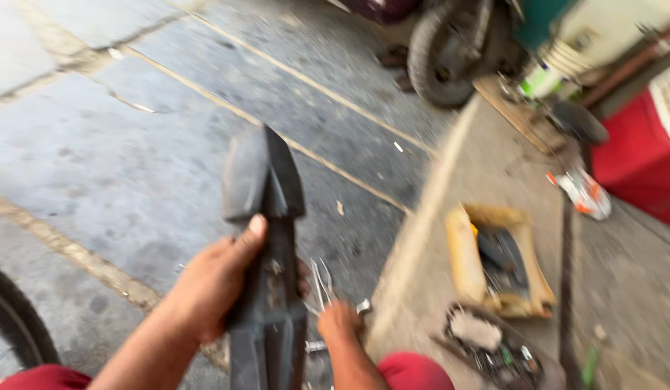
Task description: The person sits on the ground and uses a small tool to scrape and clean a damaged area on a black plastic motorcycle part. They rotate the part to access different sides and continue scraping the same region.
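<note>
My left hand (216, 285) is wrapped around a long black seat-shaped part (266, 238), thumb pressed on its upper side near the wide pointed end, which points away from me. My right hand (338, 323) is closed lower down, just right of the black part, and holds thin metal tools (323, 283) that look like pliers or tweezers; blur hides what they are. Both hands hover over the grey concrete ground (133, 144).
A yellow tray (461, 263) with dark tools lies at right beside a dirty parts tray (486, 339). A motorbike wheel (440, 54) stands at the top, a red box (638, 159) at far right, a tyre edge (14, 318) at lower left.
</note>
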`<control>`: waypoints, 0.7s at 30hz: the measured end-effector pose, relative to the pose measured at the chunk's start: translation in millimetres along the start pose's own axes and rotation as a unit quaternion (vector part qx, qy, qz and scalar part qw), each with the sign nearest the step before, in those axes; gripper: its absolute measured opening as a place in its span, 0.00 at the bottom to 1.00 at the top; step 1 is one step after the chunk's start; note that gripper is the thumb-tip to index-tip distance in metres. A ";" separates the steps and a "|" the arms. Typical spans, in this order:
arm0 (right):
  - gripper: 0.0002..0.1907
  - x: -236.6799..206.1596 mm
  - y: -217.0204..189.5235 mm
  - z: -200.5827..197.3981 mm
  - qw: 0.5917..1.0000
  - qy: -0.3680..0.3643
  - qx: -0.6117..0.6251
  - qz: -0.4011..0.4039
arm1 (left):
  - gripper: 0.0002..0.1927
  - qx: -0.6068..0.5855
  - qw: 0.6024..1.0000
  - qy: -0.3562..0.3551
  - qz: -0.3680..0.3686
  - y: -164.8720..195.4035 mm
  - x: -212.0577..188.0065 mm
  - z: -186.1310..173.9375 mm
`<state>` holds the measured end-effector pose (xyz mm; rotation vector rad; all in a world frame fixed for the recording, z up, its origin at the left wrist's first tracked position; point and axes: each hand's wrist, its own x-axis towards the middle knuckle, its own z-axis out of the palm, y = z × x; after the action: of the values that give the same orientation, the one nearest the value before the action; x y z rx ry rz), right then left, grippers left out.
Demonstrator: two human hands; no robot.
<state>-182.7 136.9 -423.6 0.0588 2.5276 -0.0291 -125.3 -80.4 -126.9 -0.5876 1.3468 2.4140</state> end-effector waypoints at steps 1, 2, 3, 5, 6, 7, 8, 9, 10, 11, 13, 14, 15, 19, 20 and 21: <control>0.14 1.5 -3.5 4.7 0.999 -0.025 0.015 0.037 | 0.31 -0.033 0.999 0.000 -0.019 4.8 4.6 -7.8; 0.14 3.3 -7.0 5.9 0.997 -0.041 0.016 0.056 | 0.32 -0.066 0.997 0.000 -0.040 7.0 8.8 -15.2; 0.14 6.7 -13.3 7.0 0.997 -0.041 0.012 0.057 | 0.32 -0.096 0.994 -0.004 -0.054 8.5 16.6 -23.5; 0.15 14.3 -26.8 7.7 0.998 -0.035 0.005 0.045 | 0.33 -0.106 0.993 -0.023 -0.042 5.1 31.5 -39.1; 0.15 18.8 -34.6 8.6 0.999 -0.033 0.001 0.042 | 0.33 -0.111 0.992 -0.030 -0.044 0.1 35.9 -46.0; 0.15 23.8 -39.0 11.2 0.999 -0.027 0.007 0.037 | 0.34 -0.115 0.992 -0.036 -0.043 -8.3 40.2 -50.7; 0.15 28.7 -44.2 14.1 0.999 -0.019 0.012 0.036 | 0.35 -0.118 0.991 -0.045 -0.040 -15.5 43.7 -54.7; 0.15 32.4 -47.5 15.7 0.999 -0.011 0.018 0.035 | 0.36 -0.122 0.990 -0.055 -0.036 -21.5 45.5 -58.0; 0.16 33.3 -50.0 16.3 0.999 -0.003 0.030 0.031 | 0.35 -0.115 0.991 -0.061 -0.028 -27.7 45.7 -60.8; 0.16 34.0 -53.9 14.3 0.999 0.004 0.038 0.028 | 0.35 -0.106 0.992 -0.067 -0.021 -31.9 45.0 -62.8; 0.17 34.5 -57.3 9.9 0.997 0.023 0.071 0.014 | 0.34 -0.101 0.992 -0.078 -0.004 -36.4 42.2 -65.0; 0.17 32.3 -56.1 5.9 0.996 0.031 0.089 0.007 | 0.34 -0.105 0.991 -0.083 0.001 -38.1 40.0 -65.0; 0.17 30.1 -55.0 1.4 0.992 0.040 0.118 -0.005 | 0.34 -0.110 0.990 -0.088 0.007 -38.6 37.4 -64.1; 0.19 -4.8 -27.9 -27.0 0.867 0.131 0.474 -0.079 | 0.34 -0.077 0.996 -0.050 0.003 -44.3 28.9 -54.1; 0.18 -21.4 -12.6 -29.4 0.786 0.115 0.595 -0.121 | 0.34 -0.067 0.996 -0.053 0.009 -47.0 27.0 -50.5; 0.20 -40.2 4.5 -28.8 0.775 0.071 0.613 -0.137 | 0.34 -0.057 0.997 -0.058 0.014 -49.5 24.8 -45.8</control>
<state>-166.2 141.0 -376.9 0.2067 2.1708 -1.8157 -115.0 -92.8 -196.9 -0.4520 1.1863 2.5185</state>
